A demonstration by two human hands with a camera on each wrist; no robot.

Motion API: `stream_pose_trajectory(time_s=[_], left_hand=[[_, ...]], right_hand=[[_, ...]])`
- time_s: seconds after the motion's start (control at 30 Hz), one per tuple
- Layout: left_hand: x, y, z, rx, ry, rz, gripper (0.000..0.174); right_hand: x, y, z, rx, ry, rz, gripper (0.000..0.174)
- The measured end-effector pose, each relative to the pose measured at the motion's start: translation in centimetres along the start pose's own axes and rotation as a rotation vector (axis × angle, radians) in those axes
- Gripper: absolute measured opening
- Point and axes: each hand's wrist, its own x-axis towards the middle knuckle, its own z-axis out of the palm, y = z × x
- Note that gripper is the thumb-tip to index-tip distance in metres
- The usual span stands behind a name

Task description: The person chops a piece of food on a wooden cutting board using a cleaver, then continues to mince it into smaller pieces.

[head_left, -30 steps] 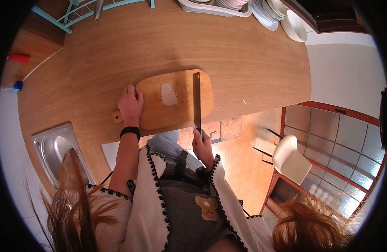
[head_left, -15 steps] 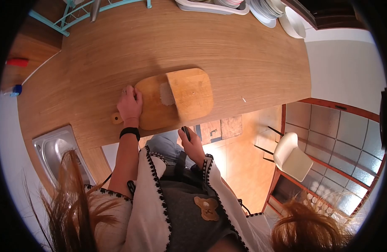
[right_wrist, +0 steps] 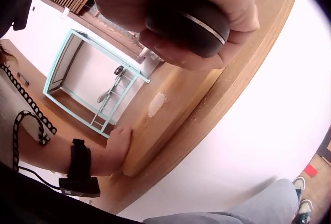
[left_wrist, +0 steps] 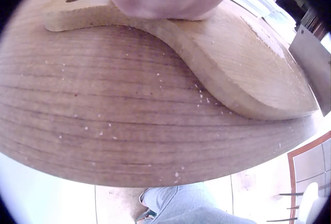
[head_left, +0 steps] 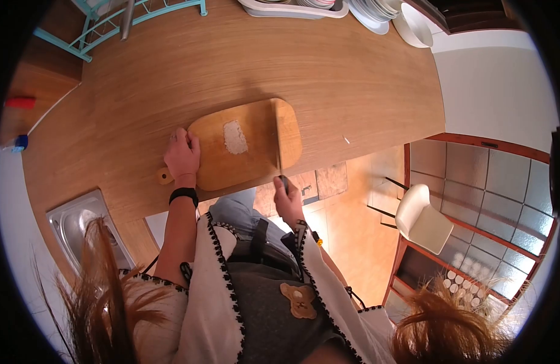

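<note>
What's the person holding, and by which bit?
The right hand holds a knife by its black handle. The left hand rests on the cutting board near its holed end; whether it grips the board can't be told.

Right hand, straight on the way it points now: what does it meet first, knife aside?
Probably the near edge of the cutting board, which lies just ahead of the right hand in the head view. The hand's height is unclear, so it might pass above.

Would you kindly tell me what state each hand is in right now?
Left hand: rests on the cutting board; open or closed cannot be told.
Right hand: closed, holding the knife.
</note>
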Motion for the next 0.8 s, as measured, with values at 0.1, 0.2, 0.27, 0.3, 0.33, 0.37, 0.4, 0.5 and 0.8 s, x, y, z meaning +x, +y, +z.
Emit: stream_pose_trajectory(time_s=[0.1,0.2,0.27,0.3,0.33,0.37,0.4,0.5,0.8], left_hand=[[0.0,-0.1,0.0,-0.003,0.015,0.006,0.02],[0.1,-0.1,-0.1,0.005,0.014,0.014,0.02],[0.1,-0.1,-0.2,0.035,0.02,0.028,0.02],[0.2,-0.1,-0.2,0.038,0.023,0.023,0.02],[0.2,0.0,-0.2,0.007,0.019,0.021,0.02],[0.1,0.0,-0.3,-0.026,0.014,0.019,0.02],[0.1,0.0,-0.2,-0.026,0.013,0.013,0.02],[0.1,0.1,-0.1,-0.015,0.014,-0.001,0.02],[0.1,-0.1,-0.2,0.012,-0.008,-0.006,0.019]], right_hand=[[0.0,0.4,2.1,-0.108,-0.099,-0.074,0.033],[-0.7,-0.1,3.5,-0.172,-0.156,-0.106,0.034],[-1.1,-0.7,3.7,-0.195,-0.188,-0.103,0.034],[-1.2,-0.9,3.5,-0.147,-0.141,-0.128,0.033],[-1.3,-1.0,3.3,-0.1,-0.094,-0.152,0.033],[-1.2,-1.3,2.7,-0.036,-0.095,-0.089,0.032],[-0.9,-1.8,2.0,0.028,-0.093,-0.026,0.032],[0.8,-1.8,0.2,0.037,0.003,-0.01,0.031],[3.3,-1.8,-0.2,-0.204,-0.127,-0.153,0.033]])
